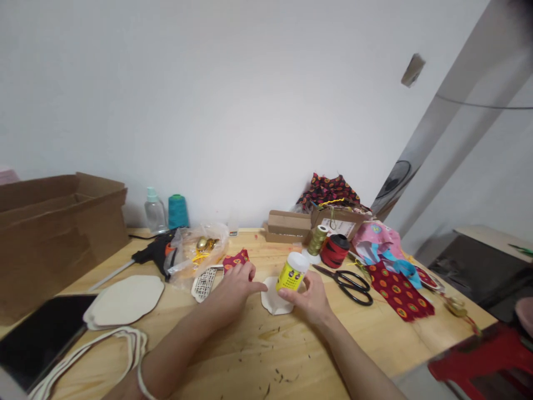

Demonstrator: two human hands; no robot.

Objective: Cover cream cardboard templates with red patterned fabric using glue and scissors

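A small yellow bottle with a white lid [291, 273] is in my right hand [313, 300], its thumb and fingers wrapped around the lower part. The bottle tilts slightly above a cream-coloured, scallop-edged flat piece [275, 303] lying on the table. My left hand [239, 284] is to the left of that piece, with its thumb stretched toward the edge and apart from the other fingers. Those fingers bend down and are partly hidden. Just beyond them lie a dark red patterned cloth scrap [236, 259] and a white lattice-cut piece [204, 283].
Black-handled scissors [350, 284], a red thread spool [335, 251] and patterned cloth [400, 291] lie at right. On the left are a glue gun [156, 251], a plastic bag [187, 266], stacked cream panels [125, 300], a dark tablet-like slab [41, 333] and a large cardboard box [62, 239].
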